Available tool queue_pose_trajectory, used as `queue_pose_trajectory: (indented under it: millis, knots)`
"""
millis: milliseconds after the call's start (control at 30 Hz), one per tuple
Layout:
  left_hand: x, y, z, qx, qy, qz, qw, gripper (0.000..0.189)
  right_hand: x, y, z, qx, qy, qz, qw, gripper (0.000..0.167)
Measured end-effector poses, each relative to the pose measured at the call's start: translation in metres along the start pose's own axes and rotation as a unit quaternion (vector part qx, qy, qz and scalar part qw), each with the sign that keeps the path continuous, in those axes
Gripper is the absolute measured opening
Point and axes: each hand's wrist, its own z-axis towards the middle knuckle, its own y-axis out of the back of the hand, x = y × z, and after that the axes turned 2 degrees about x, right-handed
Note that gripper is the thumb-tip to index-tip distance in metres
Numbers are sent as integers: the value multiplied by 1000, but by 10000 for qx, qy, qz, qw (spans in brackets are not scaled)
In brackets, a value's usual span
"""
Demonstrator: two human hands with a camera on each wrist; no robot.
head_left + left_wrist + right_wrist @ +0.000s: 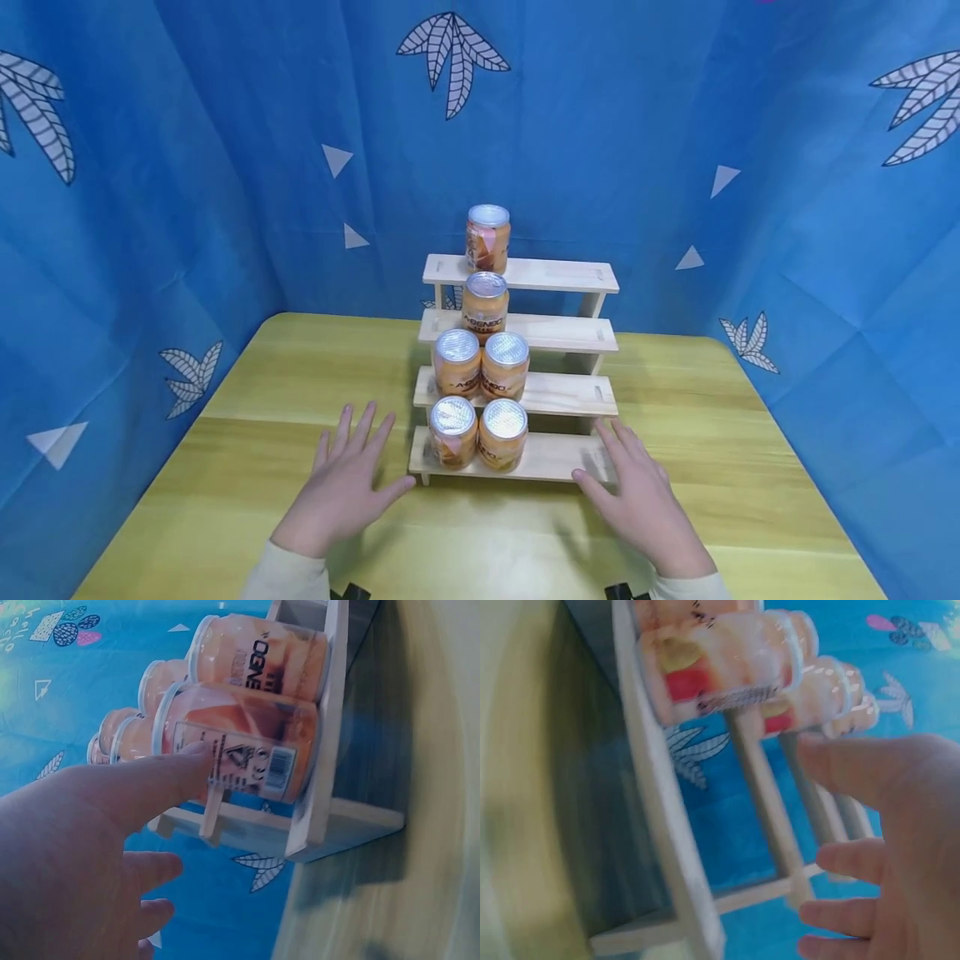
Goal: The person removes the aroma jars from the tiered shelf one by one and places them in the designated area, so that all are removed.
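A pale wooden four-step rack (562, 458) stands on the table, holding several orange cans with silver lids. Two cans sit side by side on the lowest step: a left can (453, 433) and a right can (503, 435). Another pair, with one front can (506, 367), fills the left of the second step. Single cans stand on the third step (562, 332) and the top step. My left hand (348, 492) spreads its fingers left of the rack, holding nothing. My right hand (645, 500), also spread and holding nothing, is by the rack's lower right corner.
The yellow wood-grain table (480, 542) has rounded back corners. Blue cloth (615, 125) printed with white leaves and triangles hangs behind it and along both sides. The right part of each step carries no can.
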Motion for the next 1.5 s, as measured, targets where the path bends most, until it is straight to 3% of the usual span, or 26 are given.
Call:
queue_pose_trajectory:
  millis: [200, 400, 567, 700, 867, 1100, 1300, 1500]
  knots:
    - [7, 14, 2, -378, -362, 308, 9982, 81, -19, -14, -3, -154, -412, 381, 9983, 65]
    - [9, 24, 6, -452, -388, 352, 9976, 83, -35, -31, 2, -35, -974, 1123, 9889, 58]
    - [7, 24, 12, -458, -538, 396, 9967, 79, -44, -42, 5, 174, -1364, 1767, 9746, 65]
    - [7, 27, 21, -518, -649, 462, 9955, 74, -49, -52, 8, 285, -1352, 2146, 9669, 74]
    - [6, 44, 47, -612, -761, 395, 9944, 66, -53, -58, 10, 270, -1350, 2426, 9603, 76]
    - [4, 69, 96, -887, -920, -187, 9916, 55, -57, -53, 13, 193, -1350, 2720, 9526, 76]
    - [-15, 94, 137, -1295, -1127, -642, 9831, 50, -60, -53, 13, 174, -1340, 2865, 9485, 75]
    - [-39, 123, 177, -922, -836, -989, 9873, 64, -61, -55, 14, 178, -1322, 3198, 9380, 77]
